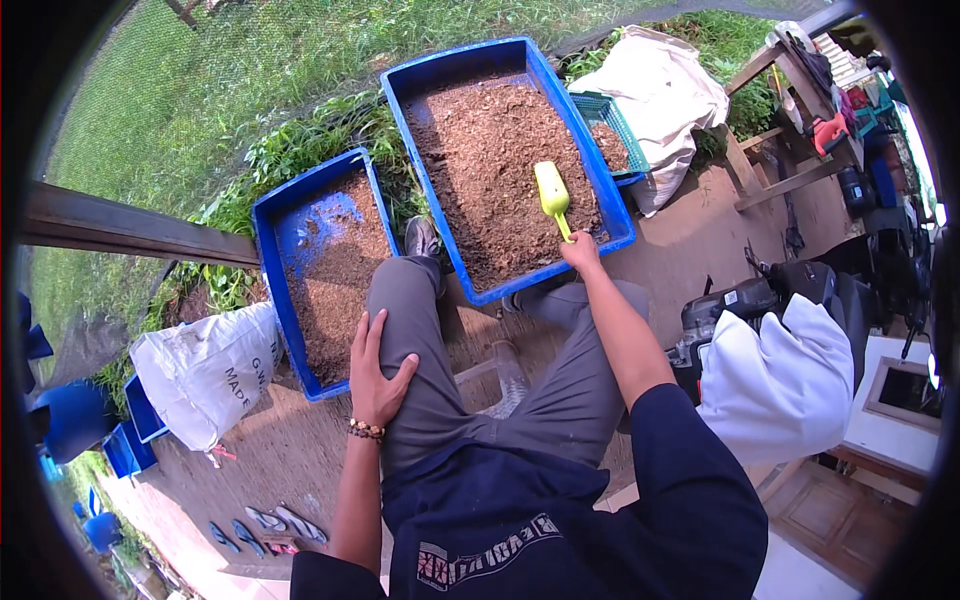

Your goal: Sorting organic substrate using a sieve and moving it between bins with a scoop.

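Observation:
My right hand (579,250) is closed round the handle of a yellow-green scoop (551,190). The scoop's bowl rests on or just over brown, crumbly material (490,150) that fills most of a large blue tray (462,262). Whether anything lies in the bowl I cannot tell. My left hand (376,372) lies on my left thigh, fingers spread, holding nothing. Beyond that thigh stands a smaller blue tray (268,235) with a layer of similar brown material, its blue bottom showing at the far left.
A white sack (212,370) stands left of the smaller tray. Right of the large tray are a green mesh basket (612,125) and a big whitish sack (660,90). A wooden frame (790,180) and a motorbike (740,300) stand at right. Sandals (290,522) lie at lower left.

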`<state>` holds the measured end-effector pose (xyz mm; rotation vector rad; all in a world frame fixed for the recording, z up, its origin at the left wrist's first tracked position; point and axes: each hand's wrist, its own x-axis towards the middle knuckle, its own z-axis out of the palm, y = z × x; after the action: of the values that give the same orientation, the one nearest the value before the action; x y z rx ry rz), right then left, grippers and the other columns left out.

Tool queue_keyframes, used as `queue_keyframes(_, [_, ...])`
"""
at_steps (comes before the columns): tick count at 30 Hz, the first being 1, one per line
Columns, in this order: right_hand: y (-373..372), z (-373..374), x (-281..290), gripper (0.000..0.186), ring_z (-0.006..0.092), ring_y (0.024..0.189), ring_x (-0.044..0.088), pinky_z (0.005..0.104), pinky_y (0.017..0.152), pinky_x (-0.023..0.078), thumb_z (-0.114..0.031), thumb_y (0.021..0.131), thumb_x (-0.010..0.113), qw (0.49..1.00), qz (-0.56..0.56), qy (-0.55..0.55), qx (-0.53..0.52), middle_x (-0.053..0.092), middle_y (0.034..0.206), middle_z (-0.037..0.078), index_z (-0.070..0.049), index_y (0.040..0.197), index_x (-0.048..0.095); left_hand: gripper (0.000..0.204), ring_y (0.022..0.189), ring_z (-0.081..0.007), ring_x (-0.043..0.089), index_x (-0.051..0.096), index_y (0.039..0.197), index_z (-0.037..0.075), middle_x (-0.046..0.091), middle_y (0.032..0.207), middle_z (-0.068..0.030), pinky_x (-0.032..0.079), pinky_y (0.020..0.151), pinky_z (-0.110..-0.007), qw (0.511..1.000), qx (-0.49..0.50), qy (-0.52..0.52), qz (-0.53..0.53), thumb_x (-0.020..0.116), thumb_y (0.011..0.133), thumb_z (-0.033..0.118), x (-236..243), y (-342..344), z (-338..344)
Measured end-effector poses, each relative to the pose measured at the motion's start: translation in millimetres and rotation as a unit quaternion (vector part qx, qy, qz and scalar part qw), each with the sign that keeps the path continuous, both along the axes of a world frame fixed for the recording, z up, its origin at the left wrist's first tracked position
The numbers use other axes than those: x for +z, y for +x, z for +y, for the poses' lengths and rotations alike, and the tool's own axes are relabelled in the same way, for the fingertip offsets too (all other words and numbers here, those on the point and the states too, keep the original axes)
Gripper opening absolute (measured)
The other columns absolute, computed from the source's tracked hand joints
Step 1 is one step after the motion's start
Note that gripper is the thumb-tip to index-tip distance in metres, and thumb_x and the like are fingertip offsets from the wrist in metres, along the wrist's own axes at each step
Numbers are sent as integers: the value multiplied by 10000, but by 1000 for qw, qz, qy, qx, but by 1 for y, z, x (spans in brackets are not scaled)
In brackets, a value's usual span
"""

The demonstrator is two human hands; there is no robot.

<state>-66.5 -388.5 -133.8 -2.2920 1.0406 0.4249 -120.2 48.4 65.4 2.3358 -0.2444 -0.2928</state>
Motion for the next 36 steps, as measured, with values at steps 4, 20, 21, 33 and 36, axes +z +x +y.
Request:
queue_keyframes(4, [34,8,-15,524,335,1225,534,422,1021,445,-227,772,663,995,77,-38,-44,557,1311,173,-58,1254,546,741,1352,-374,373,426,1429,132,334,1502,-199,320,1113,-448,999,11,18,29,726,763,260,4,3,-3])
queue_keyframes(20, [58,-13,-69,565,375,1107,589,482,911,490,-263,831,687,988,103,-109,21,580,1167,209,-34,1246,379,737,1344,-379,377,444,1381,86,346,1469,-210,323,1105,-452,997,28,8,70,741,719,219,2,42,-11])
queue_keyframes(21, [58,-2,-67,565,375,1107,589,482,911,490,-263,831,687,989,102,-104,25,580,1167,209,-34,1246,379,737,1344,-379,377,444,1381,86,346,1469,-210,323,1105,-452,997,31,12,70,741,719,219,4,44,-8])
queue_keyframes(33, [108,4,-27,348,488,958,602,554,810,452,-351,970,470,979,-199,-46,14,634,1049,286,-128,1232,422,572,1303,-301,448,442,1383,40,485,1369,-188,329,1102,-419,979,63,-182,63,647,863,163,-36,157,-98])
queue_keyframes(36, [149,-3,-33,333,461,997,600,542,844,448,-340,987,432,958,-255,-31,124,646,1057,247,-128,1244,417,480,1265,-218,473,455,1378,51,525,1342,-102,349,1079,-367,904,85,-335,252,579,925,151,-88,173,-137])
